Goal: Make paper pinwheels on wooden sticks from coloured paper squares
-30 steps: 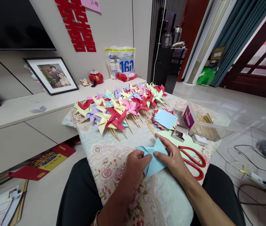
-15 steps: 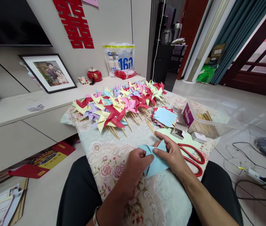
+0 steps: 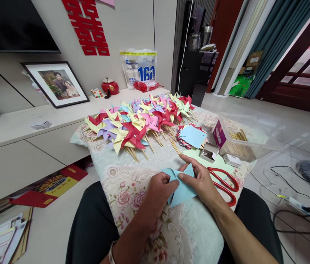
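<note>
Between my two hands is a blue paper pinwheel [image 3: 183,194], its corners partly folded in toward the middle. My left hand [image 3: 160,190] pinches its left side, thumb pressed near the centre. On the other side my right hand [image 3: 196,178] grips it, with the thumb on the folded paper and the index finger stretched along the top. The fingertips behind the paper are hidden. Red-handled scissors [image 3: 228,198] lie just right of my right hand, partly on a pale green sheet [image 3: 196,157]. Beyond the hands rest a few loose wooden sticks [image 3: 175,146].
Many finished pinwheels [image 3: 134,136] on sticks cover the far half of the table. A stack of cut paper squares [image 3: 192,136], a small open box of pins [image 3: 209,152], a closed small box [image 3: 232,160] and a clear plastic bin [image 3: 250,146] with sticks stand at the right.
</note>
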A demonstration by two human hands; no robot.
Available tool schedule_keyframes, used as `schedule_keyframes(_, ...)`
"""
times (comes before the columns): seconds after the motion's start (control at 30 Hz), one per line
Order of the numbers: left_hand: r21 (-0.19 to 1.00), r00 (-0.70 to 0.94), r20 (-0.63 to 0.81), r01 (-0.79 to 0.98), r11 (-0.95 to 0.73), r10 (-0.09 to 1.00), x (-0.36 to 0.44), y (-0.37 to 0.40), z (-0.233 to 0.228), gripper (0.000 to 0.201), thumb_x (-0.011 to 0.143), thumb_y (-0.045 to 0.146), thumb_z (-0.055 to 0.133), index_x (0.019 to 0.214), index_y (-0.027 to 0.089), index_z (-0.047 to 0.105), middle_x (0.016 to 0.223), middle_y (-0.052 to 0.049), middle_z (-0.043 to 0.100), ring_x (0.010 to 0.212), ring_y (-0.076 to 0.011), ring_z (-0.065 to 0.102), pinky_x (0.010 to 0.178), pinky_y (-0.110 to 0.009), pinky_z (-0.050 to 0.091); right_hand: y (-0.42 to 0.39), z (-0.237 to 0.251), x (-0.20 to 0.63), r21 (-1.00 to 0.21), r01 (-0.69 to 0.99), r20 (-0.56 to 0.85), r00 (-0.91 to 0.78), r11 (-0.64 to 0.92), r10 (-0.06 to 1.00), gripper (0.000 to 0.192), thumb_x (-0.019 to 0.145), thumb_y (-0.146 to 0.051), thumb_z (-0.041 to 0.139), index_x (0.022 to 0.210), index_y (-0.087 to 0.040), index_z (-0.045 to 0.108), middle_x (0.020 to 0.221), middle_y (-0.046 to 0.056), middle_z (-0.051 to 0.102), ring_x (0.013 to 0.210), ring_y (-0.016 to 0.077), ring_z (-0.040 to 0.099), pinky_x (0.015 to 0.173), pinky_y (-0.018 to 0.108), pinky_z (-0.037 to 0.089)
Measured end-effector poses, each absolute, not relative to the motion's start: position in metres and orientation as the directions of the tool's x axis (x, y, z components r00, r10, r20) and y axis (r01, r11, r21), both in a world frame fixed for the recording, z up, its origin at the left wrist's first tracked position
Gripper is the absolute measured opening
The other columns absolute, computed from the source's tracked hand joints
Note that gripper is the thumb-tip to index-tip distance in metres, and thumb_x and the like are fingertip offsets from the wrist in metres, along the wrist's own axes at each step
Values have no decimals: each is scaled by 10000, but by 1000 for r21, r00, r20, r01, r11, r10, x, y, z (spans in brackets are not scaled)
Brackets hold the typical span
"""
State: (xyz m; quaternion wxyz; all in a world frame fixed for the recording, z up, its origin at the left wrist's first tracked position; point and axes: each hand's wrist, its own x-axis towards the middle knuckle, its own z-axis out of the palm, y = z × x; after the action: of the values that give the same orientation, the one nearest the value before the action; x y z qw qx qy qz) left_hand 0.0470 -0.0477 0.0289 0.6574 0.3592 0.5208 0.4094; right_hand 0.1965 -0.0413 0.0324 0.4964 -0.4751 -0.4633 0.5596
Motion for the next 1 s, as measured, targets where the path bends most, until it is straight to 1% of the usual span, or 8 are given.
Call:
schedule_keyframes(0.1,904,117,-381,-161,396,917,46,-48,26,200,602,288,726,597,183,556,494,49,546,425,-85,429,441,-215,323,-41,32,197,-994,-89,-61,-53,-66,997,661,721,-312,819,1327,-211,574,874,-1,652,675,147,581,522,247,436)
schedule_keyframes(0.23,902,149,-373,-174,395,916,43,-48,28,232,612,306,737,599,186,539,499,51,538,437,-84,436,450,-214,323,-40,31,199,-997,-47,-65,-47,-67,997,654,712,-319,811,1314,-199,586,876,-2,640,611,125,537,487,249,408)
schedule_keyframes(0.37,896,147,-395,-156,416,907,43,-46,32,250,583,319,740,586,189,527,489,49,531,433,-88,430,440,-219,313,-39,29,200,-998,-7,-60,-49,-60,997,639,713,-317,796,1308,-195,595,875,-1,638,569,112,507,473,253,393)
schedule_keyframes(0.77,922,152,-354,-109,371,923,41,-48,24,252,644,333,728,608,189,525,510,57,489,458,-85,395,458,-219,267,-40,32,199,-997,7,-82,-49,-82,995,632,706,-326,783,1294,-185,601,865,-1,633,565,112,479,486,256,361)
schedule_keyframes(0.9,919,134,-376,-70,387,917,42,-48,25,256,623,321,710,577,197,491,495,64,453,454,-81,364,453,-221,238,-40,33,199,-997,6,-80,-54,-80,995,610,704,-323,789,1275,-196,616,850,-3,643,591,127,502,521,267,379)
schedule_keyframes(1.0,919,116,-381,-60,389,917,43,-47,26,241,618,312,689,573,201,480,486,74,423,447,-75,335,450,-223,227,-40,31,199,-999,-11,-47,-69,-48,996,577,730,-329,786,1267,-201,620,855,6,658,681,161,565,592,286,427)
